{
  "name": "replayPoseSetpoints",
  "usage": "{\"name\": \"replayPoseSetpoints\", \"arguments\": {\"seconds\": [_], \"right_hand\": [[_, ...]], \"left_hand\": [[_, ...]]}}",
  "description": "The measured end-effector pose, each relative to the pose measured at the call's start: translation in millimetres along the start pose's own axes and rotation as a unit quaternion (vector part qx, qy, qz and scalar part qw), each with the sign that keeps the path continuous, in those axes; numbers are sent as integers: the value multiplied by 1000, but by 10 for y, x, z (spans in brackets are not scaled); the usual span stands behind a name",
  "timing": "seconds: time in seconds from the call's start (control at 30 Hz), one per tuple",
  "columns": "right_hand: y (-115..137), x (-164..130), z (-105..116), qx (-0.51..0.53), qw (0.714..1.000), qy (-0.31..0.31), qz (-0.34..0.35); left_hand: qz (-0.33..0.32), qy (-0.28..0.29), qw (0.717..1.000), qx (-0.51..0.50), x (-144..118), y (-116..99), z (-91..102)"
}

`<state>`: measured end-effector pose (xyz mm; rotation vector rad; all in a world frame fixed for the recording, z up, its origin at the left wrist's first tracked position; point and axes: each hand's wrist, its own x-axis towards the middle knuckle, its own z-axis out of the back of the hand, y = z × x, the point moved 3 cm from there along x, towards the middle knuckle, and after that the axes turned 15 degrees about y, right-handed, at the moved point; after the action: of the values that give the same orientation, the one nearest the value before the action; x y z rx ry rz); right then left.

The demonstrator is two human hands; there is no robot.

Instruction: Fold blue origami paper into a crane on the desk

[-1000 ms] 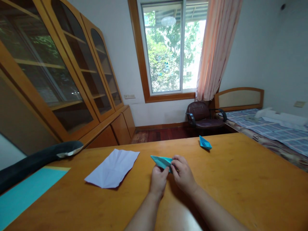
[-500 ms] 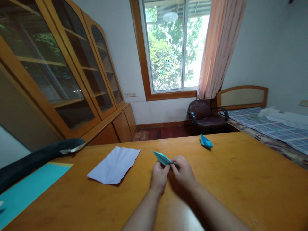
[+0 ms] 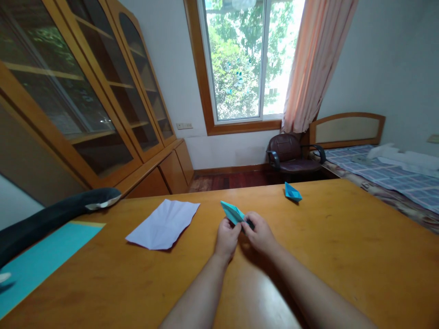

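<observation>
Between my two hands is a folded piece of light blue paper (image 3: 232, 212), held up over the wooden table (image 3: 325, 265), its pointed end toward the upper left. My left hand (image 3: 227, 237) is closed on the lower left of the paper, thumb on the near side. Its right end is pinched by my right hand (image 3: 259, 232), whose fingers cover part of the folds. A blue paper boat (image 3: 292, 193) rests on the table, farther off to the right of my hands.
A creased white paper sheet (image 3: 164, 226) lies left of my hands. At the left edge are a turquoise sheet (image 3: 44, 260) and a dark curved armrest (image 3: 61, 212). Beyond the table stand an office chair (image 3: 291, 155), a bed (image 3: 398, 169) and a glass-doored cabinet (image 3: 137, 160).
The camera has tipped slightly downward, so the scene sits higher in view. Both hands still grip the folded paper, its tip tilted a little more upward.
</observation>
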<state>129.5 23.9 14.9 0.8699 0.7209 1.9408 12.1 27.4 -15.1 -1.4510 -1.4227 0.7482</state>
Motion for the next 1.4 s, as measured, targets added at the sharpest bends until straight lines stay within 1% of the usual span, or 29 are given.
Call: {"name": "replayPoseSetpoints", "arguments": {"seconds": [0.1,0.17,0.27,0.33,0.4,0.5,0.57,0.67,0.73,0.77,0.87,1.03,1.17,1.27,1.4], "right_hand": [[-9,9,30,0,1000,-22,0],[-17,16,47,21,999,-30,-2],[-51,26,53,109,993,-35,-31],[-92,32,39,196,978,-39,-56],[-144,37,15,276,957,-51,-75],[-233,39,-23,346,930,-79,-93],[-279,37,-41,352,926,-92,-97],[-309,28,-58,330,936,-87,-88],[-308,19,-71,323,941,-64,-79],[-302,13,-76,325,942,-50,-75],[-269,-7,-82,344,937,-18,-61],[-203,-21,-79,367,929,19,-46],[-238,-34,-110,355,929,49,-88],[-271,-48,-141,367,921,74,-110],[-265,-57,-148,384,914,71,-114]], "left_hand": [[4,7,1000,13,-6,-22,-20],[4,13,1000,20,-6,-30,-25],[-2,26,1000,7,0,-35,-37],[-6,37,999,-12,3,-37,-50],[-5,35,999,-25,3,-36,-60],[-6,15,1000,-21,0,-33,-60],[-27,-3,1000,14,-4,-46,-49],[-56,-22,991,117,-17,-82,-30],[-37,-8,986,164,-24,-92,-27],[-21,6,985,169,-26,-92,-27],[13,30,990,140,-31,-90,-15],[54,22,997,60,-11,-30,45],[35,-7,999,33,16,-5,115],[17,-32,999,35,28,-18,154],[4,-46,998,41,27,-39,154]]}}
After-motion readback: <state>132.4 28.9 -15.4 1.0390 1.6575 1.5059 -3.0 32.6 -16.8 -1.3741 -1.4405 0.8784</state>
